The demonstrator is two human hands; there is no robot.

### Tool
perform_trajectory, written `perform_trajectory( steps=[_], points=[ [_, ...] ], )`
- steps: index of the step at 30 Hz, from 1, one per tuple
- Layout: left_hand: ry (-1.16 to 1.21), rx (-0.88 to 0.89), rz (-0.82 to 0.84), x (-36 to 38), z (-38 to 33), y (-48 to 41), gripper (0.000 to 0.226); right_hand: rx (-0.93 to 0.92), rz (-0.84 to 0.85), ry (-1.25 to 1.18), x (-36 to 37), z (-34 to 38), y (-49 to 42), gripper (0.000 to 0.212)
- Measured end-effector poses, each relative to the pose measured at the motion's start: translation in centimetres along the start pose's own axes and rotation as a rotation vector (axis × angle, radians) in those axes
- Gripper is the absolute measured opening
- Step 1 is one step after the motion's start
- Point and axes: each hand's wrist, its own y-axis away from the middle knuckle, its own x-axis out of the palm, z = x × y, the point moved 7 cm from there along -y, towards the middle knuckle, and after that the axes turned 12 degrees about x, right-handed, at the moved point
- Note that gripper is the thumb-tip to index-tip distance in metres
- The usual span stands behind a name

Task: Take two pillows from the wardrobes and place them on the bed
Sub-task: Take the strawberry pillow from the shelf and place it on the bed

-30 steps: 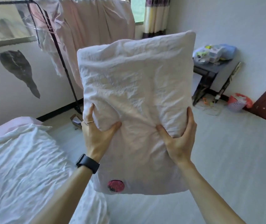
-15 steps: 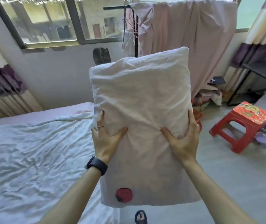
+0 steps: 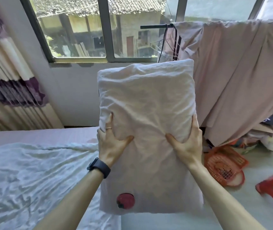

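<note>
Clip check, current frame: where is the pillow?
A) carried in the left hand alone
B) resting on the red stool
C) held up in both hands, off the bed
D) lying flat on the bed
C: the left hand and the right hand each grip one side of the pillow, holding it upright in the air rather than lying on the bed.

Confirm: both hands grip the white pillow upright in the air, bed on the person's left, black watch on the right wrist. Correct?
Not quite. The head view shows the black watch on the left wrist, not the right. The rest holds: the left hand and right hand grip the white pillow upright in the air, with the bed on the person's left.
</note>
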Motion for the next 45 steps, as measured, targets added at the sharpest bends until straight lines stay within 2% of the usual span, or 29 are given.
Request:
perform_trajectory(
  steps=[6,13,20,27,33,38,45],
  points=[
    [-0.147,-0.069,-0.113,3.9,5.2,-11.6,0.109,0.008,0.158,0.026,11.4,0.3,-12.8,0.132],
    [-0.275,-0.179,-0.265,7.0,10.9,-23.6,0.107,-0.071,0.242,0.119,24.0,2.7,-25.7,0.123],
    [-0.371,-0.325,-0.319,7.3,18.2,-32.5,0.108,-0.12,0.431,0.219,37.1,5.3,-34.8,0.115],
    [-0.403,-0.456,-0.411,6.2,28.0,-40.9,0.105,-0.162,0.574,0.198,53.2,7.1,-41.6,0.116],
    [-0.432,-0.551,-0.51,3.2,35.2,-49.3,0.102,-0.222,0.7,0.183,67.5,11.5,-46.3,0.114],
    [-0.467,-0.587,-0.603,-0.3,39.4,-54.1,0.101,-0.284,0.793,0.136,76.3,15.6,-48.3,0.114],
    [-0.511,-0.63,-0.845,-5.1,43.5,-56.9,0.101,-0.449,0.947,0.061,88.1,21.5,-47.8,0.113]
  ],
)
